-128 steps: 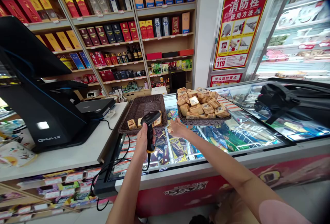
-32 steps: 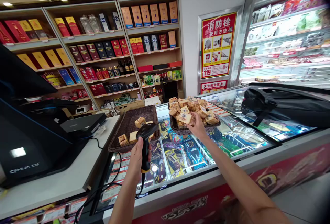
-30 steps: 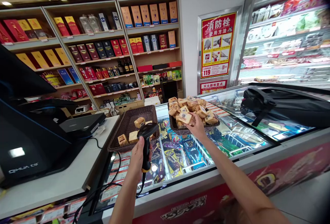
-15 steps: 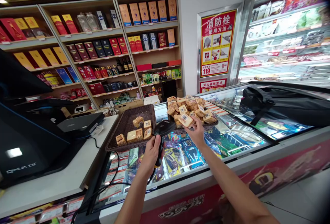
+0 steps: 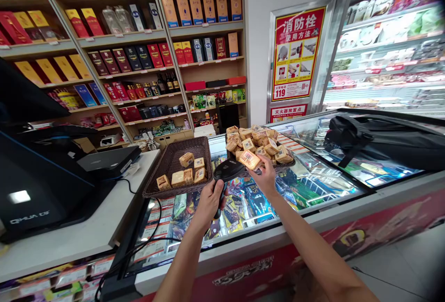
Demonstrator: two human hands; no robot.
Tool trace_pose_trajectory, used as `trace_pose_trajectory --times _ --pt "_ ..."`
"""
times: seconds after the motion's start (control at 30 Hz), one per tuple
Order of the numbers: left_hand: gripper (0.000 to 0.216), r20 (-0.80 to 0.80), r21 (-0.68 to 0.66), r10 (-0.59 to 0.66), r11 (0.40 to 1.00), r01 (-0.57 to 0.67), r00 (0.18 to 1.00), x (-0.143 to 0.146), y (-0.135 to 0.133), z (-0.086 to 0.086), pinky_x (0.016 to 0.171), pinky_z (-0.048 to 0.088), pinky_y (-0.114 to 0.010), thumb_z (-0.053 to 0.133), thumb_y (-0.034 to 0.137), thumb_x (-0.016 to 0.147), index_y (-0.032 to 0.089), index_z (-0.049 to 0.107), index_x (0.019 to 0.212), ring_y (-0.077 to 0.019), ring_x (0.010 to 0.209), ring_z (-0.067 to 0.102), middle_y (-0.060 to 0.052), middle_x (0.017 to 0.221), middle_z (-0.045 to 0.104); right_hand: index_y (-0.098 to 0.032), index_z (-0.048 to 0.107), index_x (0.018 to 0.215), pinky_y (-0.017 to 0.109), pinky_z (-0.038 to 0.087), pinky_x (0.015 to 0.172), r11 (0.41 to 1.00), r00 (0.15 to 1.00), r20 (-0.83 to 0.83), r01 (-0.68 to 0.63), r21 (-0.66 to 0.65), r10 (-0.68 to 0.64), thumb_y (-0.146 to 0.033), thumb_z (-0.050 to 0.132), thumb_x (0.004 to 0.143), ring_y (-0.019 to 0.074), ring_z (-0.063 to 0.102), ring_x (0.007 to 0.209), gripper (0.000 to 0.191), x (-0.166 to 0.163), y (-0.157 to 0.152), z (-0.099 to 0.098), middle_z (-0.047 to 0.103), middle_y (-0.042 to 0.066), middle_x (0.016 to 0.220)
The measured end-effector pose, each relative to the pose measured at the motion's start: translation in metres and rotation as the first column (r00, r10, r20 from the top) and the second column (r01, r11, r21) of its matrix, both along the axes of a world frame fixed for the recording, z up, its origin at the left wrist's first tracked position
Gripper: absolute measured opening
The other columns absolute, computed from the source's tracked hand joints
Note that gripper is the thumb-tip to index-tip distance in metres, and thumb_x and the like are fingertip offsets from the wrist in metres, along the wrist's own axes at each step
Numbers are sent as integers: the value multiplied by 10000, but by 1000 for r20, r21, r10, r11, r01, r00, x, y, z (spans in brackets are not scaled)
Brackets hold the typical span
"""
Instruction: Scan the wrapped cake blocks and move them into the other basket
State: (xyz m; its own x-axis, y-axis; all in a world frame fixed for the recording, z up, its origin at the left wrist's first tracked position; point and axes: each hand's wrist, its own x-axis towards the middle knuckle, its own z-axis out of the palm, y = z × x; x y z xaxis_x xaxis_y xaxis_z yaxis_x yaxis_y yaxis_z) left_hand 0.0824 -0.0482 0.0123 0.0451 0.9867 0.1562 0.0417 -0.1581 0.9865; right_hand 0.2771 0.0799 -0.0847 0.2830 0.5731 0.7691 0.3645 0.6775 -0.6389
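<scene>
1. Left hand [image 5: 208,202]: was wrapped around the handle of a black scanner [image 5: 228,169], whose head faced right.
2. Right hand [image 5: 264,177]: pinched one wrapped packet [image 5: 250,159], its label glowing reddish, just beside the scanner's head and before the right basket.
3. Left basket [image 5: 170,160]: brown, woven; contained six loose packets [image 5: 188,176].
4. Right basket [image 5: 285,167]: brown; bore a heap of similar packets [image 5: 259,136].
5. Freezer [image 5: 314,219]: glass-topped; stood beneath both baskets. A black bag [image 5: 354,136] lay on it, at right.

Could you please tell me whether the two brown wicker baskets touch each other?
Apart. The head view shows a strip of freezer glass between the left wicker basket and the fuller right wicker basket.
</scene>
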Motion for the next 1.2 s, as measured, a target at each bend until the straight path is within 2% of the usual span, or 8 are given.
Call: trace_pose_trajectory --times 0.23,0.47,0.63,0.77,0.87,0.97,1.1,1.2 --pt "566 46 -18 103 995 -102 994 -27 -10 -7 384 293 -222 570 761 783 199 518 750 -63 387 408 28 657 547 -232 538 1271 411 606 912 991 990 47 -135 -12 135 -373 693 824 282 510 1292 494 -28 -8 16 505 143 1315" --pt "623 130 -53 304 953 -300 944 -82 -25 -7 385 324 -217 572 809 742 188 531 773 -65 406 437 16 696 569 -192 554 1178 426 522 932 971 953 268 -83 -223 143 -313 720 718 292 572 1124 504 -112 19 42 578 128 1185" --pt "682 181 -93 440 898 -431 879 -115 -41 -2 388 330 -211 568 833 720 167 600 863 -72 418 435 7 686 578 -165 595 1085 395 490 897 889 923 349 18 -458 162 -431 792 683 314 587 1090 521 -185 56 53 667 117 1077" --pt "667 166 -116 466 885 -452 869 -126 -50 1 399 336 -206 551 832 735 171 594 817 -83 422 428 23 595 535 -136 593 1163 369 488 893 830 909 338 -16 -557 245 -483 771 725 307 612 1116 586 -218 68 53 668 153 1152" --pt "664 137 -140 470 881 -453 872 -124 -51 3 399 338 -209 536 839 738 176 573 770 -89 420 422 32 547 502 -160 537 1288 366 464 964 863 898 360 -40 -504 252 -463 688 824 292 565 1225 574 -212 67 50 611 151 1291" --pt "649 160 -124 457 889 -441 875 -115 -45 6 404 351 -213 561 814 748 172 591 840 -87 432 442 13 631 567 -174 532 1293 380 433 1025 912 883 431 9 -410 185 -384 633 871 287 534 1251 482 -179 66 46 602 131 1293" --pt "625 220 -81 390 921 -382 894 -101 -29 1 402 338 -217 599 790 741 173 595 843 -86 438 451 9 682 590 -108 473 1344 403 411 1045 936 866 493 238 -258 -84 -341 616 876 311 501 1251 542 -108 68 46 569 181 1306" --pt "614 218 -51 358 933 -356 908 -93 -16 -6 391 333 -218 605 789 739 182 586 829 -93 428 428 35 603 532 -77 486 1318 446 407 1007 858 775 549 479 -187 -313 -318 588 886 352 499 1210 506 -59 69 49 579 216 1265"
